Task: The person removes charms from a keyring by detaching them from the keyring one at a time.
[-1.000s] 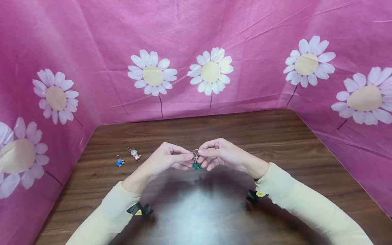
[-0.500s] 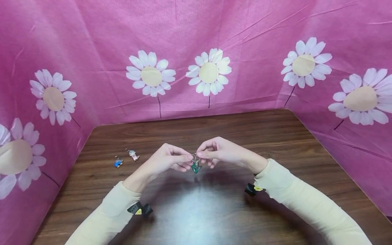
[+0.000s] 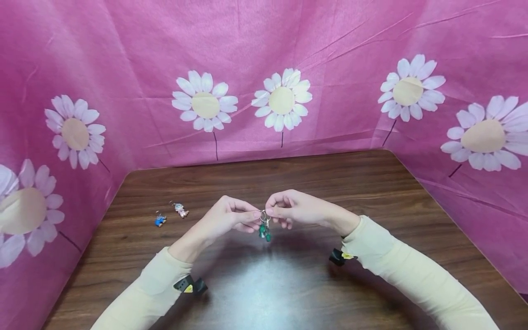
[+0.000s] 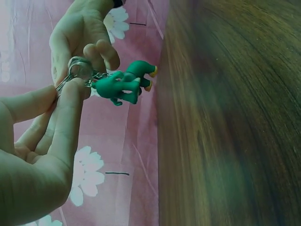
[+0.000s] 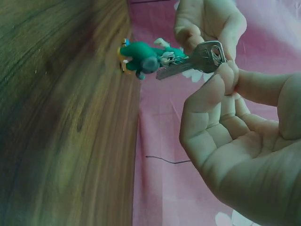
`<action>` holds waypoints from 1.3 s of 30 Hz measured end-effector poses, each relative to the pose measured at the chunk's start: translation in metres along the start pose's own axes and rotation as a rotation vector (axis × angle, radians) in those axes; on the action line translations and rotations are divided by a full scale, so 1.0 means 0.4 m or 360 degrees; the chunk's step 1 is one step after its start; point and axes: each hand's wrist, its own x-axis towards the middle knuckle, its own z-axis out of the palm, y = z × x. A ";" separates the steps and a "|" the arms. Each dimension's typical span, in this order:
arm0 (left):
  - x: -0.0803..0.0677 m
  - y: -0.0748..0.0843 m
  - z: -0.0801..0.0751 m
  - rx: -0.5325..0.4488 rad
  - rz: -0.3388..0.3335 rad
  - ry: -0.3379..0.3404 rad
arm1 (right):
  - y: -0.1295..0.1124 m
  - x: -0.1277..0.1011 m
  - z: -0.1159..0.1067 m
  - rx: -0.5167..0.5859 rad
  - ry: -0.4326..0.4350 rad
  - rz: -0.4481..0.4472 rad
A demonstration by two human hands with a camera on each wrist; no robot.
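Note:
Both hands meet over the middle of the table, holding one metal key ring (image 3: 263,215) between them. Thumb and forefinger of my left hand (image 3: 231,217) pinch its left side; my right hand (image 3: 299,208) pinches the opposite side, other fingers curled. From the ring hang two small green figure charms (image 4: 117,88) on short chains, overlapping each other, one with yellow feet. A silver key (image 5: 204,56) also hangs there, its head right at the right fingertips in the right wrist view. The charms dangle above the table.
Two more figure keychains lie on the wooden table (image 3: 264,293) left of the hands: a blue one (image 3: 160,221) and a pale pink-and-white one (image 3: 180,210). Pink cloth (image 3: 247,36) printed with daisies stands around the back and sides.
The green charms, bunched close under the fingers a second ago, now hang lower and apart. The right fingers have shifted on the ring. The keychains on the table stay put.

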 end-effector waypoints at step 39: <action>-0.044 0.007 0.004 0.0490 0.0253 0.0123 | -0.002 0.005 0.062 0.0554 0.0215 -0.0021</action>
